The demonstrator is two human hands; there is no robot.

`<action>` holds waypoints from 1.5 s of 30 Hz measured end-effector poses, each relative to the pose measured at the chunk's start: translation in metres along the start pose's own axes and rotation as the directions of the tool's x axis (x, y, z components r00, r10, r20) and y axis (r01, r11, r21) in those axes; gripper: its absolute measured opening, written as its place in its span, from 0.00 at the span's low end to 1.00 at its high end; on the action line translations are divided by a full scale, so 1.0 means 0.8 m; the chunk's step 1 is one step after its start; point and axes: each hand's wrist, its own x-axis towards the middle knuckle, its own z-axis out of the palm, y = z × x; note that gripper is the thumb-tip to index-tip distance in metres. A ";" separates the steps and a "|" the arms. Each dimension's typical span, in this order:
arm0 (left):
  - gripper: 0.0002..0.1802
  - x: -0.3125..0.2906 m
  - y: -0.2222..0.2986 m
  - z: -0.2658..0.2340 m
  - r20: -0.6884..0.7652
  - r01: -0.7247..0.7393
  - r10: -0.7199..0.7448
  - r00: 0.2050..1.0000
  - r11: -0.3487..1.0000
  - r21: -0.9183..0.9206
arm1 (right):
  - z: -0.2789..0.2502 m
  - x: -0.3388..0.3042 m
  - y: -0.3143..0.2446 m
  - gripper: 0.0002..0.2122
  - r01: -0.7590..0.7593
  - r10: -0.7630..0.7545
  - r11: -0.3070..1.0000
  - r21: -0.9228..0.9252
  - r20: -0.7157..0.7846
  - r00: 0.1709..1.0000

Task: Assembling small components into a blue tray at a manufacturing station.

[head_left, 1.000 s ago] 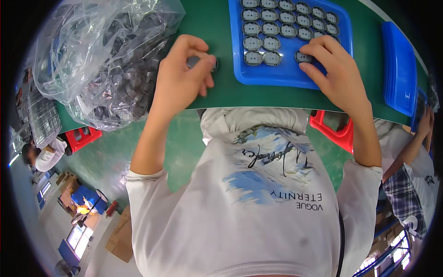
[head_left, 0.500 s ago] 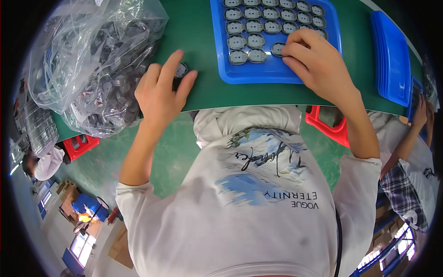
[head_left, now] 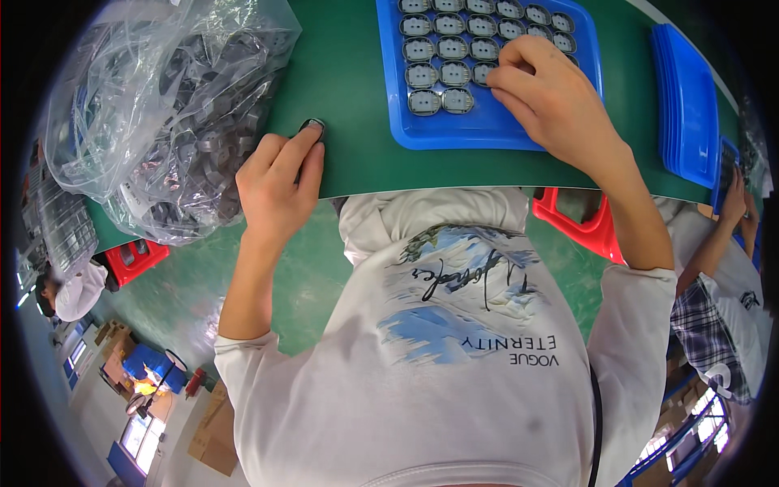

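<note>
A blue tray point(head_left: 479, 136) lies on the green table point(head_left: 349, 105), with rows of small oval grey parts with dark rims point(head_left: 423, 103) in it. Over its right half reaches my right hand point(head_left: 556, 105), thumb and fingers closed on the edge of one oval part point(head_left: 481, 75) at the end of a row. My left hand point(head_left: 280, 174) rests on the table left of the tray. Its thumb and index finger pinch another dark-rimmed oval part point(head_left: 312, 124), mostly covered by the fingertips.
To the left, a large clear plastic bag point(head_left: 174, 122) bulges with grey parts. Stacked blue trays point(head_left: 686, 105) stand at the right. Beyond them show a co-worker's hands point(head_left: 734, 203). Red stools point(head_left: 580, 227) are below the table edge, and another person point(head_left: 77, 292) is at far left.
My left hand has closed from spread fingers onto the dark-rimmed oval part. My right hand has shifted slightly up and left, bringing its oval part to the end of a row.
</note>
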 end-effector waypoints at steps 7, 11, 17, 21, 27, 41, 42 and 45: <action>0.06 0.003 0.007 -0.001 0.034 0.088 -0.086 0.996 0.995 -0.050 | -0.004 -0.005 0.000 0.09 -0.063 0.063 0.998 0.002 0.005 0.998; 0.07 0.013 0.020 0.002 0.005 0.047 -0.047 0.999 0.991 -0.124 | -0.013 -0.011 -0.017 0.11 -0.090 0.095 0.993 0.078 -0.071 0.993; 0.08 0.068 0.099 0.033 -0.009 -0.285 0.291 0.957 0.929 -0.236 | -0.017 -0.011 -0.043 0.14 -0.053 0.100 0.956 0.289 -0.149 0.984; 0.11 0.083 0.137 0.067 -0.134 -0.259 0.223 0.966 0.865 -0.429 | -0.033 -0.044 -0.037 0.20 -0.292 0.325 0.576 0.764 0.114 0.939; 0.13 0.089 0.162 0.077 -0.070 -0.212 0.211 0.975 0.793 -0.571 | -0.031 -0.070 -0.020 0.14 -0.272 0.503 0.209 0.939 0.135 0.854; 0.23 0.037 0.019 0.016 0.032 0.034 -0.035 0.999 0.999 0.033 | -0.023 -0.045 0.010 0.07 -0.110 0.104 0.994 0.028 0.149 0.983; 0.25 0.032 0.013 0.011 0.036 0.055 -0.053 0.998 0.998 -0.042 | -0.022 -0.046 0.010 0.07 -0.149 0.143 0.988 0.034 0.133 0.981; 0.24 0.023 0.007 0.007 0.097 -0.010 0.010 0.995 1.000 -0.004 | -0.014 -0.049 0.009 0.08 -0.123 0.125 0.991 0.052 -0.027 0.992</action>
